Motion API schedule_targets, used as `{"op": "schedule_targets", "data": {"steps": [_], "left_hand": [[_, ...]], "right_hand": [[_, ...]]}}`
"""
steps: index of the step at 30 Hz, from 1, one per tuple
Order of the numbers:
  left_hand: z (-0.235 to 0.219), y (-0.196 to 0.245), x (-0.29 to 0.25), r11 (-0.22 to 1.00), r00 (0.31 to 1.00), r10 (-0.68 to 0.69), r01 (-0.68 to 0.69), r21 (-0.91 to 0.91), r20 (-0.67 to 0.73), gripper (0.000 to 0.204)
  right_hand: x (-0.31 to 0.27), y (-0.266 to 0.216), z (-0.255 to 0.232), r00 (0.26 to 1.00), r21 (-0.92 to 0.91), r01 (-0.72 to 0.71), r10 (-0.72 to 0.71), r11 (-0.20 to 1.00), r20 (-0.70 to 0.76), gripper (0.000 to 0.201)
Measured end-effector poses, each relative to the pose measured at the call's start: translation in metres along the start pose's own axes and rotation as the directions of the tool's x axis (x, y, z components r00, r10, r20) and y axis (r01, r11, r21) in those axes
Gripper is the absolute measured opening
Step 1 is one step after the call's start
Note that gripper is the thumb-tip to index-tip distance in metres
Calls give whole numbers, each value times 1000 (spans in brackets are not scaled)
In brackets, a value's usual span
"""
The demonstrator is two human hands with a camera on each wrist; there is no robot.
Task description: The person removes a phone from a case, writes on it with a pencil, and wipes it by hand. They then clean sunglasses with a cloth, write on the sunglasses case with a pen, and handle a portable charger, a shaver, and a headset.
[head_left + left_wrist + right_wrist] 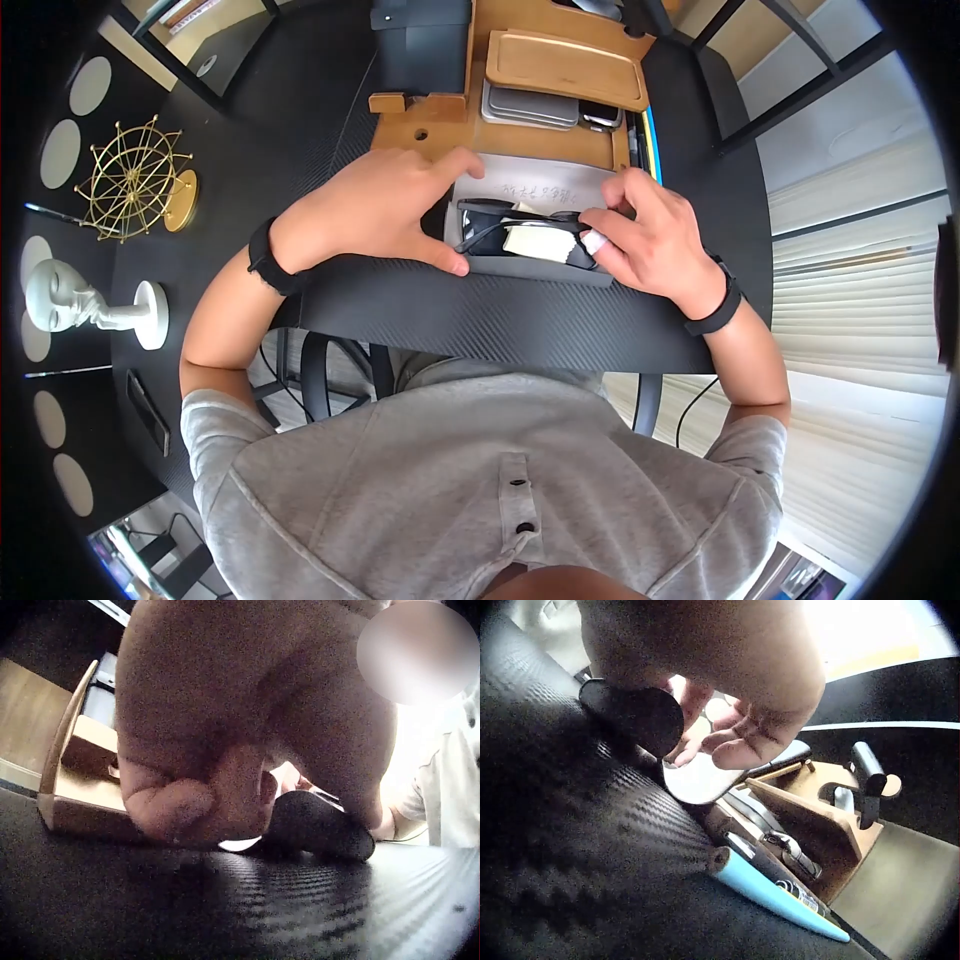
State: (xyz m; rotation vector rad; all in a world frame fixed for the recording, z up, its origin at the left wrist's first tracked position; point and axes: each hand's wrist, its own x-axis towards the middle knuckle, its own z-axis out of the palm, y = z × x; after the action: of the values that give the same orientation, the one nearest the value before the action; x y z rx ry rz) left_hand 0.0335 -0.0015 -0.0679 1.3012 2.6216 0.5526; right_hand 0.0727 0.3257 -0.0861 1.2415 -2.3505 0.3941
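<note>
Grey shirt fabric, with a short buttoned placket, is being worn by a person at the near edge of a black textured desk. At the middle of the desk, close to that edge, an open dark case is being held at its left end by the left hand. Its thumb and forefinger are being spread wide apart, the thumb pressed to the near left corner and the forefinger bent at the far left edge of the raised pale lid. Handwriting is being displayed inside the lid.

Inside the case, dark glasses are being pinched at their right end by the curled fingers of the right hand; the exact contact is being partly hidden. A cream cloth is being crossed by a slim dark arm of the glasses. Dark bands are being worn on both wrists.

Far from the person, a black box and a tan tray are being held by a wooden organizer. To the left, a gold wheel ornament and a white head sculpture are being displayed.
</note>
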Motion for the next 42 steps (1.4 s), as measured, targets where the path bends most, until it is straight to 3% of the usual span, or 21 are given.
{"op": "schedule_targets", "data": {"steps": [5, 11, 17, 20, 25, 26, 29, 31, 33, 36, 39, 42], "left_hand": [[-7, 6, -1, 984, 979, 150, -161, -71, -136, 68], [3, 4, 2, 996, 964, 87, -92, -9, -250, 43], [9, -2, 5, 982, 958, 170, -145, 119, -231, 24], [8, 1, 4, 970, 941, 214, -173, 171, -263, 20], [2, 11, 5, 968, 868, 234, -164, 191, -438, 18], [3, 11, 4, 970, 858, 228, -157, 188, -460, 17], [5, 8, 4, 963, 793, 264, -185, 197, -549, 15], [5, 12, 3, 966, 790, 251, -165, 200, -559, 14], [5, 14, 4, 966, 789, 247, -152, 210, -563, 15], [8, 15, 6, 970, 790, 225, -130, 204, -570, 19], [8, 15, 6, 983, 798, 176, -110, 147, -576, 20], [13, 16, 5, 989, 823, 149, -115, 96, -548, 19]], "right_hand": [[0, 6, 2, 989, -61, 57, -65, 996, -132, 19], [-3, 6, -3, 984, -5, 20, -20, 1000, -176, 21], [-5, 10, 5, 960, 70, 61, -40, 996, -276, 18], [-5, 10, 7, 958, 104, 29, 2, 994, -287, 18], [-7, 15, 7, 941, 103, -89, 118, 991, -318, 19], [-8, 17, 6, 945, 110, -54, 86, 993, -315, 23], [-11, 17, 16, 884, 287, -124, 237, 950, -402, 29], [-13, 15, 10, 869, 247, -79, 188, 966, -457, 29], [-15, 19, -6, 901, 39, 101, -75, 994, -428, 22], [-6, 2, -13, 890, -9, 359, -345, 933, -299, 18], [3, -17, -6, 910, -21, 377, -374, 926, -181, 22], [13, -23, 0, 963, 35, 256, -252, 966, -95, 32]]}}
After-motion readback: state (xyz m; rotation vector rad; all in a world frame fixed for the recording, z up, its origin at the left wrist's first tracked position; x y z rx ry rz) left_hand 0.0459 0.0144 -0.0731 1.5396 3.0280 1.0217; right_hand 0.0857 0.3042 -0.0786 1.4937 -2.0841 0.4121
